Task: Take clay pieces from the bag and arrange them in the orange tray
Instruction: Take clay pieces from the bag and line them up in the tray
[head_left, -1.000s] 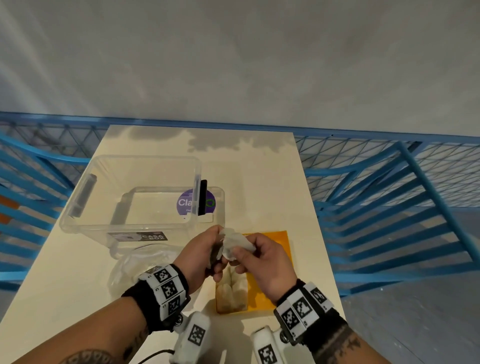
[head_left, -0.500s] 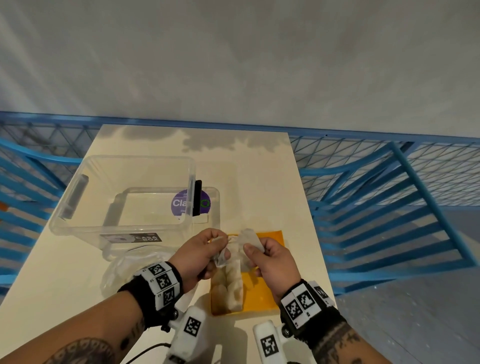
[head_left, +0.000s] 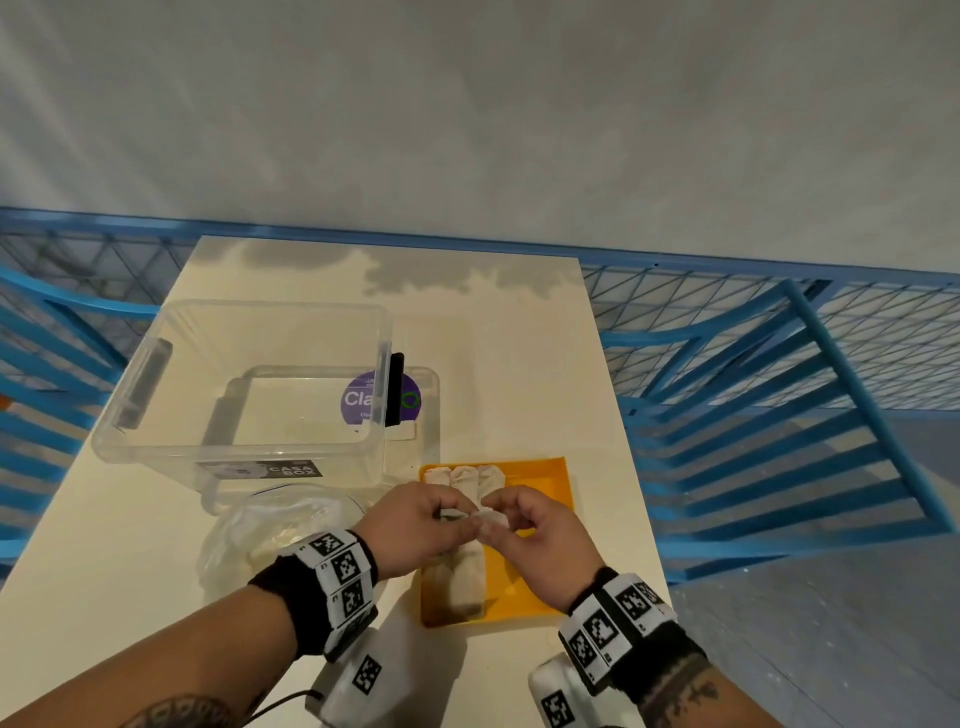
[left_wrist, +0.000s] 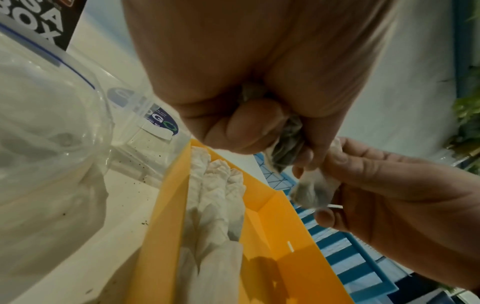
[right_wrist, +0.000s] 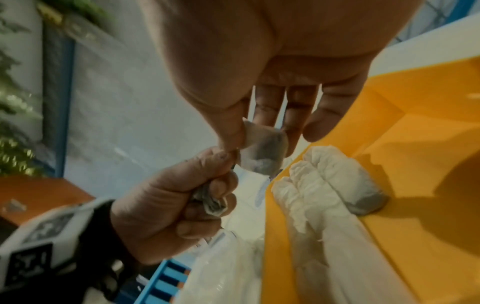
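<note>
The orange tray (head_left: 545, 483) lies on the table's near right part, with several white wrapped clay pieces (head_left: 462, 478) lined up along its left side. My two hands meet just above it. My right hand (head_left: 501, 522) pinches a small wrapped clay piece (right_wrist: 262, 152) between thumb and fingers. My left hand (head_left: 452, 522) grips a crumpled bit of clear wrap (left_wrist: 288, 139) in its curled fingers. Whether wrap and piece are still joined I cannot tell. The clear bag (head_left: 270, 530) lies left of the tray, with pale clay inside.
A clear plastic box (head_left: 244, 384) stands at the left on its lid (head_left: 426, 410), which bears a purple sticker. Blue railings (head_left: 779, 415) run along both sides of the table and behind it. The table (head_left: 519, 338) ends close to the tray's right side.
My hands have come down closer over the tray and drawn together. The loose wrap that was stretched between them is now bunched in my left hand.
</note>
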